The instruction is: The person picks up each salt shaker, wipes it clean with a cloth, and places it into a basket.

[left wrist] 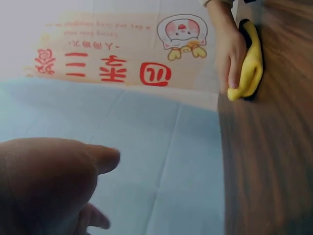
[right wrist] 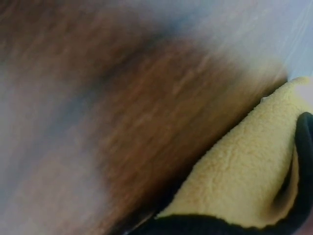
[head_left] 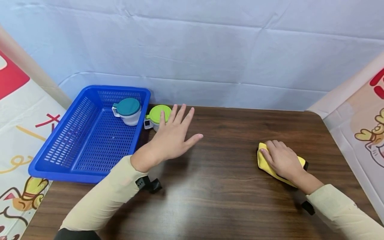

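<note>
On the right of the table, my right hand [head_left: 282, 158] grips a folded yellow cloth [head_left: 264, 163] with dark edging, its thumb along the cloth's left side. The cloth lies against the wood, and its fuzzy face [right wrist: 234, 171] fills the lower right of the right wrist view. My left hand [head_left: 172, 136] is held above the table with fingers spread, holding nothing. It partly covers a cup with a lime-green lid [head_left: 159, 113]. In the left wrist view, part of the left hand [left wrist: 54, 181] shows at the lower left, and the cloth [left wrist: 252, 68] appears under the other hand.
A blue plastic basket [head_left: 82, 176] stands at the table's left. Inside it, near the far right corner, sits a cup with a teal lid [head_left: 129, 106]. The lime-lidded cup stands just outside the basket's right wall. Pale sheeting [head_left: 210, 50] hangs behind the brown wooden table [head_left: 216, 200].
</note>
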`<state>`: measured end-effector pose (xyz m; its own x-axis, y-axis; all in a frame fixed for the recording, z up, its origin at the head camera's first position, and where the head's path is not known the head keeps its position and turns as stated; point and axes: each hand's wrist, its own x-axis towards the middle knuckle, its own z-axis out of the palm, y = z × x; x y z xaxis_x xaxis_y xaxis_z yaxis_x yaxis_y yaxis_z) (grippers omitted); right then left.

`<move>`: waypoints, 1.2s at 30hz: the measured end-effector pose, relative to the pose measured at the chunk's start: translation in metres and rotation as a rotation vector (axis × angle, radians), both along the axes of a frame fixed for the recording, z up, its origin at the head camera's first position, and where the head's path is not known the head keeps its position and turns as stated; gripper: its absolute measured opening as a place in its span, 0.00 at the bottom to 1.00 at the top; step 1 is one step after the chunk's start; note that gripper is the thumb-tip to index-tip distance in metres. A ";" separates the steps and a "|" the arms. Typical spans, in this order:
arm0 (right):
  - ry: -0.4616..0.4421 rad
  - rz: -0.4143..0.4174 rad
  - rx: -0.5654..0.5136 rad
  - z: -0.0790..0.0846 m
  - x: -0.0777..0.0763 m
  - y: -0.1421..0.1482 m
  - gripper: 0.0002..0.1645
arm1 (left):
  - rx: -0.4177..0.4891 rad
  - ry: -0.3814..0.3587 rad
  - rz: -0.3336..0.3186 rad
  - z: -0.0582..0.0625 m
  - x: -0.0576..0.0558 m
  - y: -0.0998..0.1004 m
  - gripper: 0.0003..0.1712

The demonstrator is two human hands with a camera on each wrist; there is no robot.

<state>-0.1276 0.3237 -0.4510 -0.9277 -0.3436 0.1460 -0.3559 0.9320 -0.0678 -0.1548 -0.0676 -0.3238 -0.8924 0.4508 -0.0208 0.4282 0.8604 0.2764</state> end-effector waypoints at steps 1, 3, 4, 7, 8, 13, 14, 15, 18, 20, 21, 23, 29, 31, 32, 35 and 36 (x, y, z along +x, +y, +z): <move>-0.002 0.000 0.001 0.000 0.000 0.000 0.14 | 0.029 0.005 0.016 -0.003 0.000 0.002 0.47; -0.004 0.000 0.000 0.000 0.000 0.000 0.14 | 0.099 0.024 0.050 -0.010 0.001 0.005 0.47; -0.003 0.001 -0.002 0.001 0.000 0.000 0.14 | 0.133 0.037 0.068 -0.014 0.001 0.007 0.47; -0.001 0.002 -0.007 0.001 0.001 -0.001 0.14 | 0.222 0.077 0.117 -0.023 0.000 0.010 0.47; 0.000 0.001 -0.009 0.000 0.001 -0.001 0.14 | 0.244 0.094 0.134 -0.026 -0.001 0.011 0.47; -0.005 -0.004 -0.010 0.001 0.001 -0.001 0.14 | 0.373 0.144 0.202 -0.041 -0.005 0.009 0.46; -0.004 -0.005 -0.010 0.001 0.001 0.000 0.14 | 0.403 0.156 0.216 -0.045 -0.005 0.009 0.46; -0.004 -0.005 -0.009 0.001 0.001 0.000 0.14 | 0.434 0.168 0.231 -0.050 -0.006 0.008 0.46; -0.002 -0.003 -0.010 0.001 0.000 0.000 0.14 | 0.525 0.213 0.288 -0.064 -0.008 0.006 0.44; -0.001 -0.002 -0.009 0.000 0.000 -0.001 0.14 | 0.569 0.257 0.322 -0.073 -0.010 0.005 0.43; -0.002 -0.002 -0.009 0.001 0.000 -0.001 0.14 | 0.592 0.274 0.338 -0.076 -0.012 0.004 0.42; -0.003 -0.004 -0.008 0.001 0.000 -0.001 0.14 | 0.638 0.298 0.365 -0.082 -0.014 0.002 0.41; -0.005 -0.007 -0.007 0.001 0.000 -0.001 0.15 | 0.729 0.286 0.468 -0.098 -0.021 -0.007 0.38; -0.005 -0.006 -0.007 0.001 0.000 -0.001 0.15 | 0.744 0.284 0.500 -0.100 -0.021 -0.010 0.37; -0.006 -0.006 -0.009 0.001 0.000 0.000 0.15 | 0.748 0.290 0.513 -0.101 -0.021 -0.011 0.37; -0.007 -0.006 -0.011 0.001 0.000 0.000 0.15 | 0.751 0.316 0.541 -0.103 -0.023 -0.015 0.36; -0.007 -0.005 -0.011 0.000 0.000 0.000 0.15 | 0.747 0.328 0.549 -0.104 -0.024 -0.016 0.36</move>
<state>-0.1280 0.3234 -0.4506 -0.9306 -0.3369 0.1433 -0.3503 0.9332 -0.0807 -0.1787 -0.0832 -0.4276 -0.8922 -0.2323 0.3872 0.1736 0.6151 0.7691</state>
